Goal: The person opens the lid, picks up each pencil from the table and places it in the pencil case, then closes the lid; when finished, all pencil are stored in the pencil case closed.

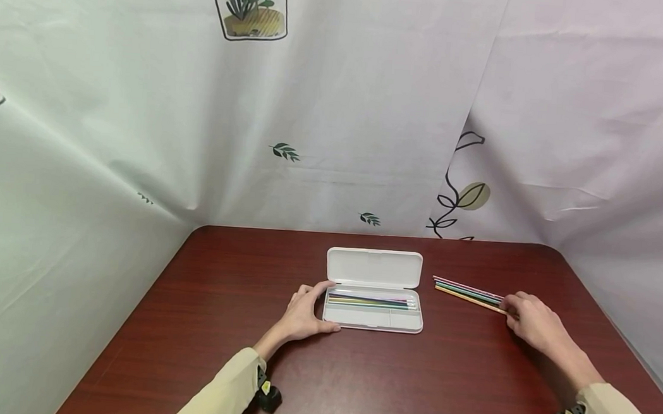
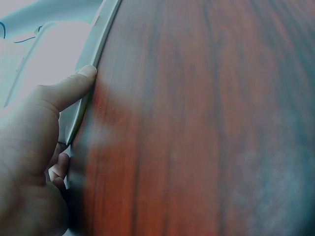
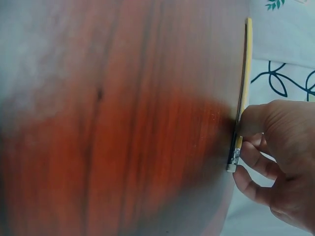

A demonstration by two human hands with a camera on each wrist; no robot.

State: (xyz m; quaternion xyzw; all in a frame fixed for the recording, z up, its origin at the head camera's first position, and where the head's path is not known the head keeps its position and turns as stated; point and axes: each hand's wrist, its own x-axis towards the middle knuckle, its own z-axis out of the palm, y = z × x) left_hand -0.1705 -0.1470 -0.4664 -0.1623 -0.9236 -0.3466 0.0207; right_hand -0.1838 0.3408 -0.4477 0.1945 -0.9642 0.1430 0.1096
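A white pencil case [image 1: 353,318] lies on the table with its lid [image 1: 374,268] raised at the back. Several coloured pencils [image 1: 368,302] lie in its rear compartment. My left hand [image 1: 301,314] grips the case's left end, thumb [image 2: 74,88] along the front edge and index finger by the back corner. To the right, several more pencils [image 1: 463,290], pink, green and yellow among them, lie slanted on the table. My right hand [image 1: 538,324] pinches their near ends; the thumb rests on the yellow pencil [image 3: 248,64] just above its white eraser [image 3: 231,167].
The dark red wooden table [image 1: 389,381] has rounded far corners. A pale printed cloth [image 1: 337,106] hangs behind it and along both sides. A small black device sits on each wrist by the sleeve [image 1: 226,384].
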